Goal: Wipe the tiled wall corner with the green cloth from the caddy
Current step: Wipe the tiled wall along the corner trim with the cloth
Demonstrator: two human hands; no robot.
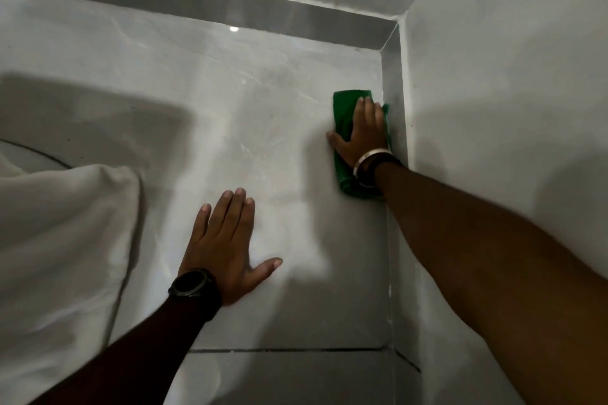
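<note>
The green cloth is pressed flat against the grey tiled wall, right beside the vertical corner where the side wall meets it. My right hand lies spread over the cloth, palm holding it to the tile; a bracelet and a dark band circle that wrist. Lower and to the left, my left hand rests flat on the same wall with fingers apart and nothing in it; it wears a black watch. The caddy is out of view.
A white towel hangs at the left, close to my left forearm. The side wall rises at the right. A horizontal tile band runs along the top, and a grout line crosses below my arms.
</note>
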